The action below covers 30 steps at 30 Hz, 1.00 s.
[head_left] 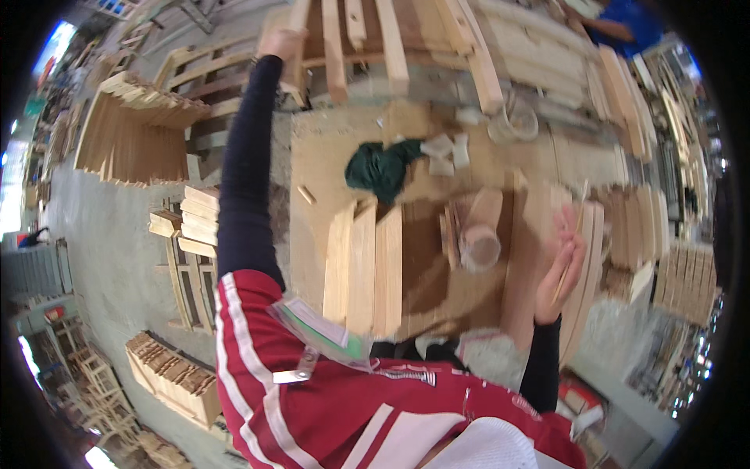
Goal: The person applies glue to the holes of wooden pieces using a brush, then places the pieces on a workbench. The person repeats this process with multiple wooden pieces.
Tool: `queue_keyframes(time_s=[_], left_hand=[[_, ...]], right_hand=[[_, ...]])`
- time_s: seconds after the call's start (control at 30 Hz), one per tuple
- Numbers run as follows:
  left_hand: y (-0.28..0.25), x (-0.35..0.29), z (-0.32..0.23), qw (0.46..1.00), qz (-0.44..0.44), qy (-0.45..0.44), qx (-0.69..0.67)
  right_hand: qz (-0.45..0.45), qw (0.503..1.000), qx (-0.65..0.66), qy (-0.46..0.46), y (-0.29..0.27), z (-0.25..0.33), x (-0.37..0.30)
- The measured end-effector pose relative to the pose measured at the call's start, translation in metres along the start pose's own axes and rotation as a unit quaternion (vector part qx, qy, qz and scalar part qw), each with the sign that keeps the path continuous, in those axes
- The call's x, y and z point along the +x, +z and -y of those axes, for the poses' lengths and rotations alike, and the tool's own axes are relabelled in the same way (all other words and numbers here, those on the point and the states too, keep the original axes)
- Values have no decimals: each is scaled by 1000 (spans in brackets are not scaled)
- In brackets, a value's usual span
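Note:
My left arm is stretched far forward, and my left hand (283, 44) is closed on a pale wooden bar (299, 14) at the left end of a row of bars. My right hand (564, 262) is raised over the right side of the table, its fingers pinching a thin wooden stick (580, 215). The stick's exact kind is blurred. Beneath that hand lie long wooden boards (531, 266). Left of them, a clear plastic cup (479, 248) sits beside small wood blocks (449, 234). Several planed wooden pieces (363, 266) lie side by side near my body.
A dark green cloth (379, 170) and white scraps (445, 154) lie on the brown work surface (312, 148). A translucent tub (513, 123) stands farther back. Stacked wood (137, 137) is on the left and more boards (633, 227) on the right. Another person (629, 27) is at far right.

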<state>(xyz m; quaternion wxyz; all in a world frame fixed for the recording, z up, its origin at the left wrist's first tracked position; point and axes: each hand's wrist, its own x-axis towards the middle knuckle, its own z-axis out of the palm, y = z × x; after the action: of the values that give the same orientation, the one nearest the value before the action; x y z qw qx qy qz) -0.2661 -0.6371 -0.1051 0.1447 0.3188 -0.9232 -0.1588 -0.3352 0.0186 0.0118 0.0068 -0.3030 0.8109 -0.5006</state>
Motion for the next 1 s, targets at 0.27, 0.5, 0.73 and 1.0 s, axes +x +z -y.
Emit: queue_keyframes(time_s=[0.27,0.5,0.73,1.0], left_hand=[[-38,-18,-12,927,14,30,373],[-73,-198,-154,963,-125,142,-190],[46,-475,-248,981,151,-119,11],[97,-524,-225,899,89,-410,-126]], right_hand=[[-79,954,-290,-2,-98,-56,-11],[-20,931,-364,30,-141,-131,-83],[-30,973,-225,-29,-93,-91,-83],[29,985,-118,-122,-80,-69,-86]])
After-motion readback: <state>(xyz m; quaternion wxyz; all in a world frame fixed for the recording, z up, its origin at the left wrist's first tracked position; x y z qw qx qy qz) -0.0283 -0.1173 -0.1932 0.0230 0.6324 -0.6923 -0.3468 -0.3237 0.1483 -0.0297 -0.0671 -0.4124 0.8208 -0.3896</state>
